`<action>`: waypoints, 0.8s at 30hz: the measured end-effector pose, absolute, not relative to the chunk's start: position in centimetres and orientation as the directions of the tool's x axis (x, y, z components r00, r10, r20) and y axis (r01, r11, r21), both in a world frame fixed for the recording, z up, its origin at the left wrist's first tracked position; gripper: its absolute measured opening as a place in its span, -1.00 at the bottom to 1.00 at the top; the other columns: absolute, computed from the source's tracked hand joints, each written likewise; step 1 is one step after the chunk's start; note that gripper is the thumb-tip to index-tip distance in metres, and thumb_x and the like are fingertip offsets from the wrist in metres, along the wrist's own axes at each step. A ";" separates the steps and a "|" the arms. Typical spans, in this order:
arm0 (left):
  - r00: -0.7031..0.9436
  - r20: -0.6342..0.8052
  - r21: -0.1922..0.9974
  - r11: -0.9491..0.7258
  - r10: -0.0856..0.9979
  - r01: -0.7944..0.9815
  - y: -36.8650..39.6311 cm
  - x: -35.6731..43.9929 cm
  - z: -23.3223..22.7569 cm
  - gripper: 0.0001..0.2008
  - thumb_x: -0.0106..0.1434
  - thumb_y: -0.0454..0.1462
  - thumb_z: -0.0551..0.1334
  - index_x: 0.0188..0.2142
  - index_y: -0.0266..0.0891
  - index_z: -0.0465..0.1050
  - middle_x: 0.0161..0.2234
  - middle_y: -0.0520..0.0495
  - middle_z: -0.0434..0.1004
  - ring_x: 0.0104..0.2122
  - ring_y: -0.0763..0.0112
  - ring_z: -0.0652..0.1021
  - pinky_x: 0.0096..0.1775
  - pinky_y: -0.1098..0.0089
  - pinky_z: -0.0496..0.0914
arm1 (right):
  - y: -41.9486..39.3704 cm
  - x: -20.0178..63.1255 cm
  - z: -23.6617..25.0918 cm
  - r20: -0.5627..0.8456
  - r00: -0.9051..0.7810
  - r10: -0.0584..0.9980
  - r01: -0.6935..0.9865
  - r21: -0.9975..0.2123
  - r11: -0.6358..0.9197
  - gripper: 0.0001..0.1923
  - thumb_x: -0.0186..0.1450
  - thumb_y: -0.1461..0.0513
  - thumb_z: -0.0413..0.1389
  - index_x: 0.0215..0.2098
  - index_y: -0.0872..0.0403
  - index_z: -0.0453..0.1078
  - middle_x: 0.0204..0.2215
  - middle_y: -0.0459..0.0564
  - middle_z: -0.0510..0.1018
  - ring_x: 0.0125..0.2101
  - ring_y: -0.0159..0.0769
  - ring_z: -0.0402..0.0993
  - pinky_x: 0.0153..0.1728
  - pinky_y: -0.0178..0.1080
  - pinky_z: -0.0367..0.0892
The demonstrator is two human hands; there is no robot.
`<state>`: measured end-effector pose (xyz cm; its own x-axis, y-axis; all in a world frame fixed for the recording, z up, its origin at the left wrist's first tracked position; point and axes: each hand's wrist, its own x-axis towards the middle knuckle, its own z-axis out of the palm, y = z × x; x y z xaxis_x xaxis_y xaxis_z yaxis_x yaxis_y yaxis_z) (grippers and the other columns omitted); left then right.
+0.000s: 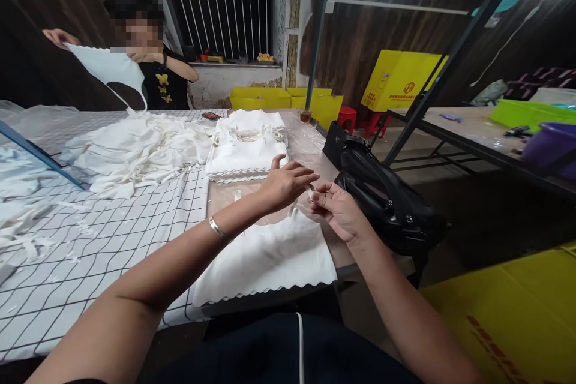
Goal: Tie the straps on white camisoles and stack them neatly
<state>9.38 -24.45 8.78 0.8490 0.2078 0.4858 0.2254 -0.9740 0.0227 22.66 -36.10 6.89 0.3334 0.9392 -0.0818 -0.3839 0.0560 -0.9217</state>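
Note:
A white sleeveless top (270,252) with a wavy hem lies flat on the table edge in front of me. Its thin white strap (311,194) is raised at the far right of the garment, between my two hands. My right hand (338,211) pinches this strap between thumb and fingers. From the left, my left hand (288,183) reaches over, its fingertips meeting at the strap and one finger raised; its thumb is hidden. Just beyond my hands sits a neat stack of white tops (247,153).
A loose heap of white garments (139,147) covers the checked cloth (180,252) at left. Across the table a person (168,81) holds up a white top (105,66). A black bag (382,186) stands right of my hands. Yellow boxes (508,306) are at lower right.

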 end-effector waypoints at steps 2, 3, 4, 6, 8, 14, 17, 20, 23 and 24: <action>0.851 0.494 0.011 -0.980 0.179 0.200 -24.3 9.5 8.7 -0.66 0.39 -0.30 0.05 0.08 -0.09 0.45 0.06 -0.12 0.53 0.04 0.19 0.44 0.19 -0.05 -0.13 | -36.3 23.1 6.8 -0.149 0.271 0.951 -0.405 -0.914 -0.028 -0.46 -0.21 0.19 0.49 -0.37 0.04 0.32 -0.57 -0.19 0.53 -0.56 -0.44 0.45 -0.45 -0.32 0.42; 0.852 0.498 -0.003 -0.982 0.161 0.187 -24.3 9.6 8.8 -0.66 0.39 -0.28 0.06 0.08 -0.08 0.45 0.06 -0.11 0.53 0.04 0.19 0.44 0.20 -0.05 -0.15 | -36.4 23.3 6.8 -0.175 0.244 0.954 -0.406 -0.912 -0.063 -0.47 -0.21 0.21 0.49 -0.36 0.04 0.33 -0.57 -0.18 0.54 -0.56 -0.43 0.46 -0.45 -0.32 0.43; 0.854 0.501 -0.021 -0.985 0.140 0.173 -24.1 9.8 8.9 -0.67 0.40 -0.27 0.06 0.08 -0.06 0.46 0.05 -0.10 0.54 0.03 0.19 0.43 0.20 -0.06 -0.17 | -36.4 23.6 6.8 -0.193 0.221 0.956 -0.399 -0.912 -0.092 -0.48 -0.20 0.23 0.49 -0.35 0.04 0.35 -0.56 -0.18 0.54 -0.55 -0.42 0.47 -0.44 -0.31 0.44; 0.868 0.486 -0.057 -0.987 0.104 0.150 -23.9 10.5 9.5 -0.68 0.40 -0.25 0.06 0.07 -0.02 0.46 0.04 -0.08 0.54 0.04 0.19 0.42 0.21 -0.07 -0.20 | -35.9 24.1 7.1 -0.217 0.167 0.962 -0.356 -0.923 -0.147 -0.54 -0.16 0.27 0.47 -0.35 0.06 0.39 -0.54 -0.15 0.55 -0.54 -0.40 0.48 -0.43 -0.30 0.44; 0.869 0.477 -0.062 -0.981 0.134 0.185 -23.6 11.3 10.6 -0.66 0.40 -0.26 0.06 0.11 0.00 0.42 0.08 -0.08 0.49 0.07 0.17 0.39 0.20 -0.09 -0.19 | -34.7 24.8 8.0 -0.239 0.145 0.960 -0.279 -0.941 -0.192 -0.64 -0.10 0.32 0.44 -0.39 0.09 0.42 -0.54 -0.13 0.54 -0.54 -0.42 0.46 -0.43 -0.31 0.42; 0.677 0.454 0.184 -0.804 0.579 0.565 -24.0 10.7 11.6 -0.66 0.33 -0.24 0.16 0.08 -0.22 0.38 0.03 -0.24 0.46 0.02 0.06 0.41 0.04 0.05 0.16 | -28.0 28.6 12.8 -0.188 0.464 0.866 -0.168 -0.978 -0.123 -0.77 0.25 0.43 0.17 -0.51 0.09 0.33 -0.71 -0.24 0.33 -0.67 -0.55 0.17 -0.59 -0.41 0.14; 0.742 0.136 0.290 -0.743 0.657 0.604 -26.4 7.9 7.6 -0.82 0.32 -0.19 0.19 -0.21 -0.25 0.48 -0.19 -0.16 0.55 -0.15 0.15 0.50 -0.06 0.15 0.22 | -27.3 29.3 12.3 -0.239 0.450 0.860 -0.187 -0.967 -0.171 -0.75 0.32 0.42 0.10 -0.51 0.10 0.33 -0.70 -0.21 0.34 -0.66 -0.56 0.20 -0.62 -0.44 0.10; 0.722 -0.074 0.327 -0.668 0.687 0.669 -29.1 5.7 2.5 -0.77 0.26 -0.14 0.26 -0.19 -0.25 0.46 -0.17 -0.16 0.55 -0.13 0.10 0.48 -0.08 0.12 0.20 | -28.8 28.2 8.9 -0.319 0.398 0.860 -0.209 -0.944 -0.254 -0.76 0.32 0.42 0.10 -0.51 0.13 0.34 -0.62 -0.13 0.46 -0.61 -0.54 0.31 -0.59 -0.44 0.18; 0.664 -0.072 0.364 -0.601 0.744 0.712 -30.6 5.1 -0.3 -0.73 0.23 -0.13 0.28 -0.15 -0.25 0.47 -0.12 -0.19 0.54 -0.06 0.04 0.44 -0.09 0.10 0.15 | -30.8 26.5 5.1 -0.395 0.335 0.855 -0.231 -0.915 -0.331 -0.78 0.29 0.40 0.13 -0.51 0.13 0.34 -0.59 -0.11 0.49 -0.60 -0.53 0.34 -0.58 -0.44 0.20; 0.658 -0.072 0.386 -0.587 0.750 0.711 -30.7 5.2 -0.6 -0.74 0.23 -0.14 0.29 -0.16 -0.25 0.47 -0.13 -0.18 0.55 -0.06 0.04 0.44 -0.08 0.10 0.14 | -31.4 26.1 4.1 -0.410 0.315 0.856 -0.233 -0.908 -0.349 -0.79 0.27 0.39 0.17 -0.52 0.12 0.34 -0.60 -0.12 0.48 -0.60 -0.53 0.34 -0.58 -0.44 0.20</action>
